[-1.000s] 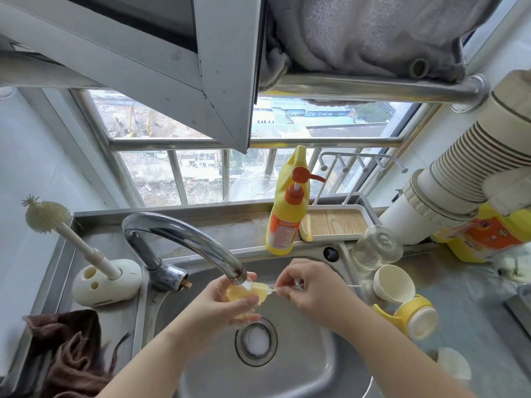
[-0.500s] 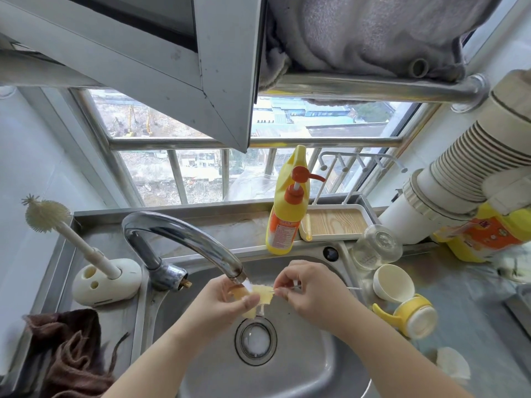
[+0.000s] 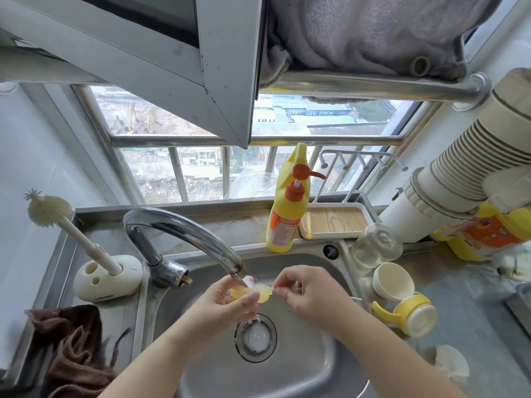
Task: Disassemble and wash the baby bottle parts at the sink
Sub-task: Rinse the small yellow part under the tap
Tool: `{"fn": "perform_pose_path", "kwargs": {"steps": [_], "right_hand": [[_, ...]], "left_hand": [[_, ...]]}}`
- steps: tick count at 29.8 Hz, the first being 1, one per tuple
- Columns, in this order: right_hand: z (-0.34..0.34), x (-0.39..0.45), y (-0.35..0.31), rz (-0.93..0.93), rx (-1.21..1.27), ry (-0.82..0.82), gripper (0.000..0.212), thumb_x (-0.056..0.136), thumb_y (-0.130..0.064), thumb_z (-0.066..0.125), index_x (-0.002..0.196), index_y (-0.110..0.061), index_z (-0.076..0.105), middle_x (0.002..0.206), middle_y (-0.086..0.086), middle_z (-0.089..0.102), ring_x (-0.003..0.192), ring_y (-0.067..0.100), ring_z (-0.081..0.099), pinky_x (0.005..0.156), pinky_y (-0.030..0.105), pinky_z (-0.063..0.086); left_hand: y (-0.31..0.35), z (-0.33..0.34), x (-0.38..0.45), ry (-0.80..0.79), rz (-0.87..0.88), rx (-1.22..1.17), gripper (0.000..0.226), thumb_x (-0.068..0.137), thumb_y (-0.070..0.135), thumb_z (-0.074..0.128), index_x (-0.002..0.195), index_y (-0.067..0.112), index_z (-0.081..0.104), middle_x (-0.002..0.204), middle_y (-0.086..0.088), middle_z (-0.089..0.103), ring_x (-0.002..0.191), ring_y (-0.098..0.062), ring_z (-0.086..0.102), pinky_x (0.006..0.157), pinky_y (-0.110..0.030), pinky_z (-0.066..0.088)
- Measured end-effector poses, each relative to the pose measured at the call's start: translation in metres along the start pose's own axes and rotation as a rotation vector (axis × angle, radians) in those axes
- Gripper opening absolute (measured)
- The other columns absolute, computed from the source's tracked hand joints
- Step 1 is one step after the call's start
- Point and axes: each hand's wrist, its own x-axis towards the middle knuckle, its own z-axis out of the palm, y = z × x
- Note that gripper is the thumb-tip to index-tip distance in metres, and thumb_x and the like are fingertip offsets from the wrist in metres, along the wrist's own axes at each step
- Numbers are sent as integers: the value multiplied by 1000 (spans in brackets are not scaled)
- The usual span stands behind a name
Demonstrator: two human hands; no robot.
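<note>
Your left hand (image 3: 227,301) pinched a soft, translucent yellow part (image 3: 257,291) between thumb and fingers, right under the tap (image 3: 184,234) spout, over the steel sink (image 3: 301,366). Your right hand (image 3: 307,291) closed its fingertips on a thin white rod touching that part's edge; what the rod was, you couldn't tell. Nearby on the counter lay a clear glass bottle (image 3: 376,248), a cream cup (image 3: 393,280) and a yellow handled collar (image 3: 408,313). Writing on the yellow soap bottle (image 3: 286,216), with its orange label, was too small to read.
</note>
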Motion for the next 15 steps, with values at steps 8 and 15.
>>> {"fn": "perform_pose_path", "kwargs": {"steps": [8, 15], "right_hand": [[-1, -5, -4, -27, -39, -87, 12, 88, -21, 60, 90, -20, 72, 65, -18, 54, 59, 0, 50, 61, 10, 40], [-2, 1, -16, -55, -153, -41, 13, 88, -24, 57, 90, -22, 70, 63, -16, 51, 62, 4, 48, 63, 21, 44]], "left_hand": [[3, -3, -1, -73, 44, 16, 65, 55, 13, 77, 113, 8, 49, 87, -8, 73, 80, -15, 69, 66, -18, 51], [-2, -6, -5, -121, 48, 19, 72, 54, 19, 81, 121, 10, 56, 108, -12, 70, 99, -20, 66, 80, -21, 50]]}}
